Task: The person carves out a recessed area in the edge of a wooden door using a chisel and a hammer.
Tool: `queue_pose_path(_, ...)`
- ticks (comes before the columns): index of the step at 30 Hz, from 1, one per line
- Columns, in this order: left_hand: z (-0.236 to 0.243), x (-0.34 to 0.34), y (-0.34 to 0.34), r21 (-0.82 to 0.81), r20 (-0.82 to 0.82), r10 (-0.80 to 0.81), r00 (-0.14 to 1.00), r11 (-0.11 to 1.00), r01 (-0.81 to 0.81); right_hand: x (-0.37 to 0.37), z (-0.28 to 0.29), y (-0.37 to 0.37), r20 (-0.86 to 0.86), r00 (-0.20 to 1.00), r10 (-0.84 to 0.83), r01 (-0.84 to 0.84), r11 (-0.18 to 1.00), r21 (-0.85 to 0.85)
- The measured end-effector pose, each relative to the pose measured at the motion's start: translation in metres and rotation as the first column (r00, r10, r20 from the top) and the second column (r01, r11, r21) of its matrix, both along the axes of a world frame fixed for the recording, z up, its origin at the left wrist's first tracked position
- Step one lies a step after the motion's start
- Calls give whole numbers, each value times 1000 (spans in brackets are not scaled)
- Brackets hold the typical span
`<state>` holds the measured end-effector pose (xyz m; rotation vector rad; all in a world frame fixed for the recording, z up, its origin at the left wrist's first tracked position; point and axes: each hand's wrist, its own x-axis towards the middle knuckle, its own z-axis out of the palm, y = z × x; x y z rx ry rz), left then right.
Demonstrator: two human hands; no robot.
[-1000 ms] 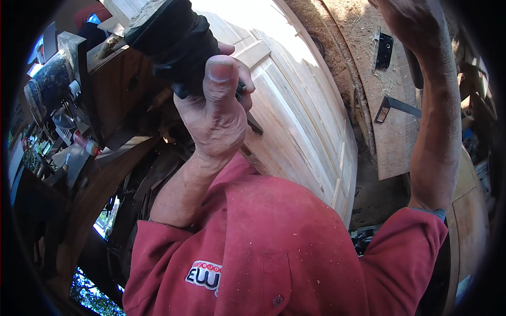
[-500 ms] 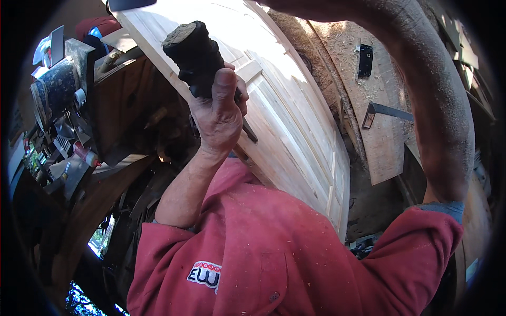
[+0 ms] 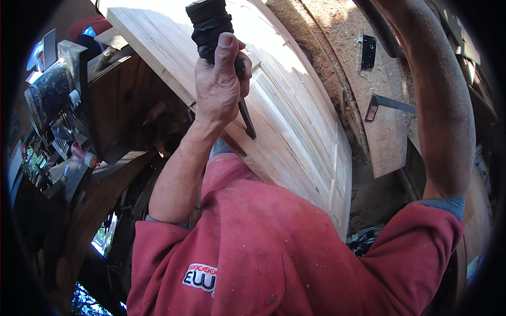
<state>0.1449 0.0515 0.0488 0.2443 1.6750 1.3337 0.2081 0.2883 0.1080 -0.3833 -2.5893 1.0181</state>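
Board: sawdust-dusted, bearing a try square and flat black case — the right forearm hides its right side.
Left hand: clenched round a black-wrapped tool above the pale wooden panel.
Blade: points down near the panel — contact unclear.
Right hand: cut off above; its grip, I cannot tell.
Change: tool stands higher and more upright in view than half a second ago.

Left hand higher in view, black handle (earlier slanting left) straighter
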Motion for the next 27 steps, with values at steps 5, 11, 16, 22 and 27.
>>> queue_pose_path(5,10,6,-11,44,-152,27,988,999,-20,16,-30,-2,36,994,-103,107,989,-107)
queue_pose_path(11,4,5,0,-12,-73,68,995,998,-69,38,-40,2,31,989,-147,150,958,-245)
queue_pose_path(16,1,10,14,-23,-61,-30,998,999,29,60,-34,-3,63,970,-235,243,956,-166)
queue_pose_path(22,-3,4,8,-19,-36,2,999,1000,-3,65,-40,-9,108,967,-231,250,943,-222)
queue_pose_path(27,-1,5,8,-24,-29,-25,999,999,24,61,-46,0,22,989,-146,146,956,-255)
